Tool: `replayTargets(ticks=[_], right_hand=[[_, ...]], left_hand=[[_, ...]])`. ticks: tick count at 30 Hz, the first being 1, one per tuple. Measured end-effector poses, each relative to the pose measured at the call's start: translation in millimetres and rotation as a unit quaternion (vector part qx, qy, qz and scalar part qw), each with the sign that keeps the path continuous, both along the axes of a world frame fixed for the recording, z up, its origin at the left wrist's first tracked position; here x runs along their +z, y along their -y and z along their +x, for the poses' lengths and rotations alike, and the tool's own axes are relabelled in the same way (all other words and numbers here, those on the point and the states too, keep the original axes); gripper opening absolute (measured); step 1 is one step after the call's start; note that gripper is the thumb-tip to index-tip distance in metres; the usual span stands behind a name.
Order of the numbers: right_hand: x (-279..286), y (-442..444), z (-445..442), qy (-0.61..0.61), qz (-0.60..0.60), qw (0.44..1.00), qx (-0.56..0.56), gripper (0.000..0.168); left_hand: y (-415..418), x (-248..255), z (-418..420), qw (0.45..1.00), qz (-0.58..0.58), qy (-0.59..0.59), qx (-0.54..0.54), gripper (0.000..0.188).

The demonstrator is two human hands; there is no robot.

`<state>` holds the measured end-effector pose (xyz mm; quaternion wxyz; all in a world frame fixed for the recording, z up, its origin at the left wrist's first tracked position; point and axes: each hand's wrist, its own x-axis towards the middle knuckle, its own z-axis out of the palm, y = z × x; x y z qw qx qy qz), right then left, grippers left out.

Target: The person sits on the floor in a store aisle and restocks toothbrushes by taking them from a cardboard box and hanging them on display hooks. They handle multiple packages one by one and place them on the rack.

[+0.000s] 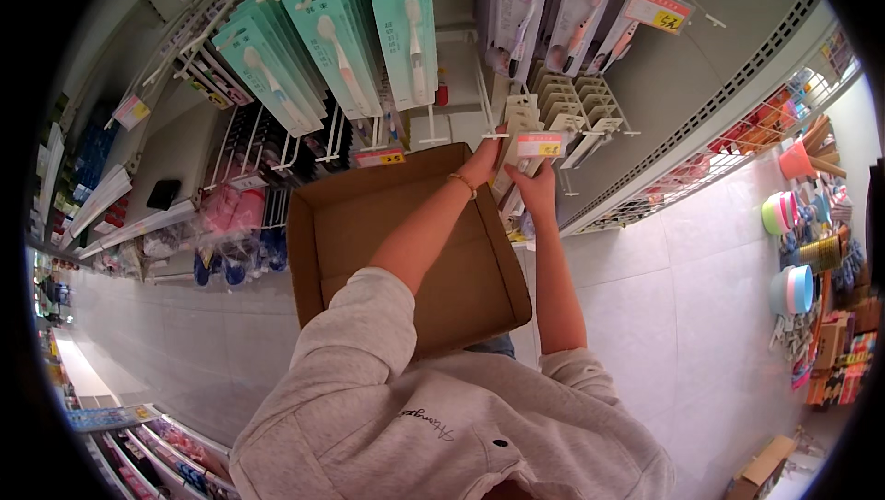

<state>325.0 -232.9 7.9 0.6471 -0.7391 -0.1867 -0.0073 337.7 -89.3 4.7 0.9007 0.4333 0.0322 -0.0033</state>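
Note:
Both my hands are at a row of packaged toothbrushes point(518, 116) with pale cards, hanging low on a display hook. My left hand point(487, 158), with a bracelet at the wrist, is against the left side of the row, its fingers partly hidden by the packs. My right hand point(536, 185) grips the lower front of the packs, just under a price tag point(541, 145). Beneath my left forearm is an open cardboard box point(408, 244) with nothing seen inside; what supports it is hidden.
Green toothbrush packs point(418, 37) hang at upper left, purple-toned packs point(522, 9) above my hands. A black phone-like object point(164, 194) lies on the left shelf. A perforated shelf upright point(691, 130) and wire basket point(733, 147) are at right. Plastic tubs point(792, 289) stand farther right.

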Motion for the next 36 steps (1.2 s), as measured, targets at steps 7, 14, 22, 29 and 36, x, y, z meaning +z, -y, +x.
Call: replayTargets(ticks=[7, 14, 22, 29, 36], right_hand=[[14.5, 3.4, -6.0, -0.057, 0.069, 0.995, 0.035, 0.046], [26.2, 19.0, -24.5, -0.007, 0.005, 1.0, -0.03, 0.047], [8.9, 17.7, -10.4, 0.038, 0.022, 0.999, -0.029, 0.063], [27.5, 19.9, -12.8, -0.051, 0.013, 0.998, 0.044, 0.06], [25.3, 12.4, -14.1, -0.039, 0.041, 0.997, 0.044, 0.056]], left_hand=[[9.2, 5.0, -8.0, 0.992, 0.099, 0.057, 0.058, 0.038], [30.1, 1.3, -21.2, 0.985, 0.103, -0.021, 0.135, 0.032], [22.8, -3.1, -11.3, 0.941, 0.265, -0.076, 0.198, 0.033], [30.9, 8.9, -14.6, 0.985, -0.012, -0.062, 0.16, 0.036], [20.4, -17.7, -5.8, 0.988, -0.067, -0.018, 0.138, 0.032]])
